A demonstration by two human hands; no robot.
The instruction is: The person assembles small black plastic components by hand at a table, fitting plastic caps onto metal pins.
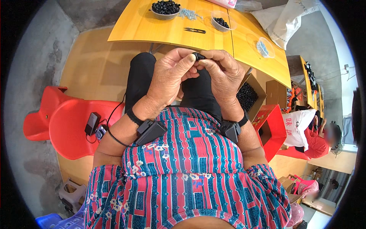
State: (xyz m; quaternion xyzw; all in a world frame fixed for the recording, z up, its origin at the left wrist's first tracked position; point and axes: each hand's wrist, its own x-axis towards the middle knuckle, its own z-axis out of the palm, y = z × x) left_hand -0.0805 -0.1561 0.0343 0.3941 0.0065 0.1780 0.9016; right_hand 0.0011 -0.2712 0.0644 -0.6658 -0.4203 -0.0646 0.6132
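A small black ring-like piece (198,56) is pinched between the fingertips of both hands, in front of the table's near edge. My left hand (172,72) holds its left side with thumb and forefinger, the other fingers curled underneath. From the right, my right hand (225,74) grips it between thumb and forefinger. The fingertips hide part of the piece, so its exact kind cannot be made out. Beyond the hands, on the yellow table (141,28), lie black thread snips (195,30), and a bowl of similar black pieces (166,8) stands at the back.
Small clear bluish parts (188,14) are heaped beside that bowl. A second bowl (220,23) holds black pieces, a third (265,47) clear parts. Right of my legs are a carton of black pieces (248,95) and a red box (273,129). Red chairs (68,129) stand left; another person (317,141) sits right.
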